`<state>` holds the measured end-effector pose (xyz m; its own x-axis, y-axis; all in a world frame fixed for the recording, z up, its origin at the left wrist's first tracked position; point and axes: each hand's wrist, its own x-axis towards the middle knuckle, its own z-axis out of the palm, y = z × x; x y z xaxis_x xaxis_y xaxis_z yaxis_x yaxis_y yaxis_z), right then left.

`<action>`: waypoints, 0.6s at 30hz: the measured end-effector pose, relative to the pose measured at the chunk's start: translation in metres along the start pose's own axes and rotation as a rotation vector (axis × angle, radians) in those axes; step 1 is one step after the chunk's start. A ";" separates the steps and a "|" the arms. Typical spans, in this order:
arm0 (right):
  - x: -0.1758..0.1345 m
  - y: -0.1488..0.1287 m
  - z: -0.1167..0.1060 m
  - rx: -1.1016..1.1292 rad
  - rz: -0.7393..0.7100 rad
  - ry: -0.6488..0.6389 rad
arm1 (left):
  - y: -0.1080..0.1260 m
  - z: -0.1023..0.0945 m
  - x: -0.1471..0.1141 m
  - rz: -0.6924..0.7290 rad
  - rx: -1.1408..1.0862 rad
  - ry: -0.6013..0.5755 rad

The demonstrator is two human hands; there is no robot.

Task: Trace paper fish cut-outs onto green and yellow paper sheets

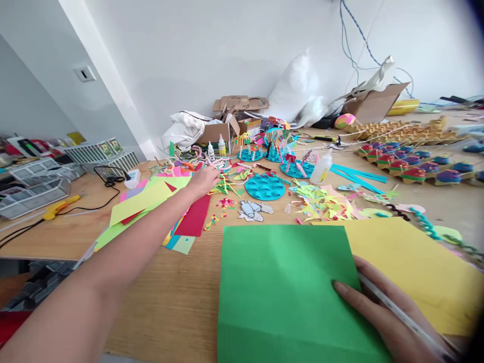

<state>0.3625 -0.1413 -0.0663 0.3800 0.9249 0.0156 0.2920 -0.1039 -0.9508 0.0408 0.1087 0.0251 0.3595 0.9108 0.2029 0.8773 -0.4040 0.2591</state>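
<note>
My right hand grips a sheet of green paper by its right edge, thumb on top. The sheet has faint fold creases. A slim whitish pen-like stick also lies across this hand. Stretched far forward, my left hand is at the craft scraps, fingers curled; anything in them is hidden. Near it are thin yellow and green strips, small glue bottles and a red paper sheet. Yellow paper lies under and right of the green sheet.
Blue scalloped discs, fish cut-outs, paper scraps and a larger glue bottle cover mid-table. Painted egg cartons stand right. On the left are coloured sheets, a yellow glue gun and its cord.
</note>
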 end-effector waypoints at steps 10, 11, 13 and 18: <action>0.012 -0.056 0.019 0.420 0.150 -0.001 | 0.054 0.001 -0.125 -0.301 -1.394 -0.413; 0.013 -0.056 0.020 0.451 0.154 0.001 | 0.059 0.002 -0.135 -0.318 -1.465 -0.449; 0.014 -0.057 0.021 0.504 0.161 -0.007 | 0.068 0.001 -0.153 -0.326 -1.522 -0.473; 0.013 -0.064 0.023 0.634 0.158 0.004 | 0.088 -0.004 -0.179 -0.351 -1.565 -0.492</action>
<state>0.3292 -0.1141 -0.0127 0.3792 0.9147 -0.1396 -0.3412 -0.0020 -0.9400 0.0524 -0.0907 0.0157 0.5525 0.7849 -0.2806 -0.1000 0.3967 0.9125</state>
